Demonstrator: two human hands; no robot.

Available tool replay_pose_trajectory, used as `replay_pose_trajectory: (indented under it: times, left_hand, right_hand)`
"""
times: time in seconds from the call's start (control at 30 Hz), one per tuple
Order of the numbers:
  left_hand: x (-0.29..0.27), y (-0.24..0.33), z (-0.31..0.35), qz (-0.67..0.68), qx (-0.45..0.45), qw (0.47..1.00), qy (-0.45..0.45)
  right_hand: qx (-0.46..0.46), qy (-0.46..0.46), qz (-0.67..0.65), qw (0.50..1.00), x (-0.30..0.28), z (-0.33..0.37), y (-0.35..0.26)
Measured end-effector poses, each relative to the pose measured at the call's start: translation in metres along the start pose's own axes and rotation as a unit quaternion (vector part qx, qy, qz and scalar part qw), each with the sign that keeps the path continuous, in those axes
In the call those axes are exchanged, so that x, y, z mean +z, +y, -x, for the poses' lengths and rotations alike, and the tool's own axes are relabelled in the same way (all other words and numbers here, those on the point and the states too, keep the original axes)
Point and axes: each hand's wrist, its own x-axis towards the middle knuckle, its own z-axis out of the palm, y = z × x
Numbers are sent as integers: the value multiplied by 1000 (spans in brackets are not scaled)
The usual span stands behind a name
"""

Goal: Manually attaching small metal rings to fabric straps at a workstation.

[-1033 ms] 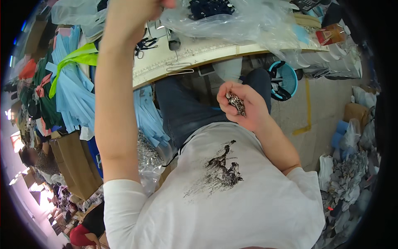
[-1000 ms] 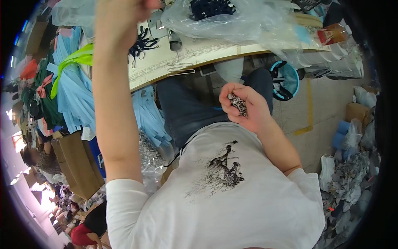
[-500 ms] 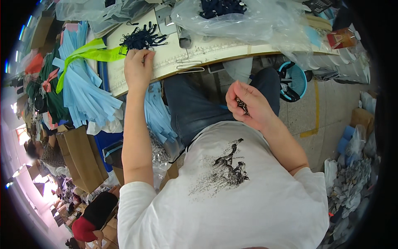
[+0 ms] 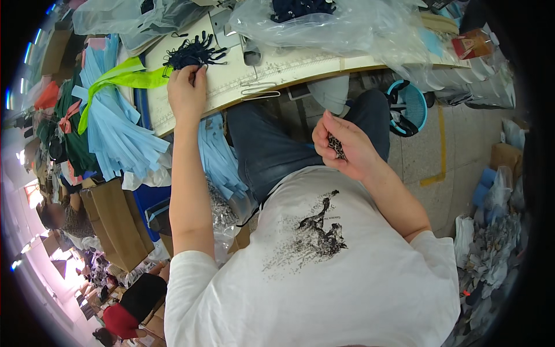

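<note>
My left hand (image 4: 187,95) reaches over the worktable's near edge, fingertips bent together against a pile of dark navy cord loops (image 4: 196,51). What lies between those fingertips is mostly hidden. Above my lap, my right hand (image 4: 350,148) is curled around a handful of small dark-and-brassy pieces (image 4: 336,147), partly showing in the palm; their exact kind is too small to tell. A neon yellow-green strip (image 4: 144,78) lies on the table beside my left hand.
Light blue fabric strips (image 4: 113,110) hang off the table's left end. Clear plastic bags with navy items (image 4: 303,8) cover the table's back. A metal clip-like wire (image 4: 260,91) sits at the front edge. A blue basket (image 4: 411,107) stands right of my knee; cardboard boxes (image 4: 118,222) stand left.
My left hand has moved slightly, its fingers now bent closer over the edge of the navy pile. The right hand keeps its handful; the whole view has shifted a little.
</note>
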Motion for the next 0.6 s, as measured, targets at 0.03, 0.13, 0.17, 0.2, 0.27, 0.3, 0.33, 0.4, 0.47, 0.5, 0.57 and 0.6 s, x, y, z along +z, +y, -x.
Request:
replay_pose_trajectory:
  times: [0.03, 0.13, 0.17, 0.2, 0.27, 0.3, 0.33, 0.4, 0.47, 0.5, 0.57, 0.6]
  left_hand:
    - [0, 1, -1, 0, 2, 1000, 0]
    - [-1, 6, -6, -5, -1, 1000, -3]
    - [-2, 11, -7, 12, -24, 1000, 5]
    - [-4, 15, -8, 30, -46, 998, 12]
    - [-14, 24, -9, 114, -70, 991, 22]
    - [-15, 25, -9, 195, -95, 976, 34]
    - [-18, 25, -11, 283, -70, 956, 44]
    - [-20, 30, -15, 305, -74, 948, 56]
    - [-24, 26, -23, 262, -88, 960, 38]
    - [-23, 26, -25, 262, -88, 960, 38]
    - [-24, 32, -33, 322, -129, 938, 22]
    - [-27, 35, -33, 323, -128, 938, 21]
  right_hand:
    - [-1, 0, -1, 1000, -1, 0, 0]
    - [-13, -12, -22, 1000, -4, 2, 1]
    - [-16, -7, -22, 1000, -5, 3, 1]
    - [-20, -2, -21, 1000, -6, 3, 2]
    - [-31, 5, -12, 999, -6, 5, 0]
    - [-40, 10, 0, 999, -5, 6, -1]
    - [-39, 11, -1, 999, -4, 6, -2]
    - [-42, 21, -5, 999, -4, 6, -4]
    - [-47, 2, -6, 999, -8, 5, -4]
    - [-52, -19, -7, 998, -10, 5, -4]
    - [-60, -23, -10, 998, -9, 5, -5]
    - [-67, -27, -13, 997, -8, 5, -6]
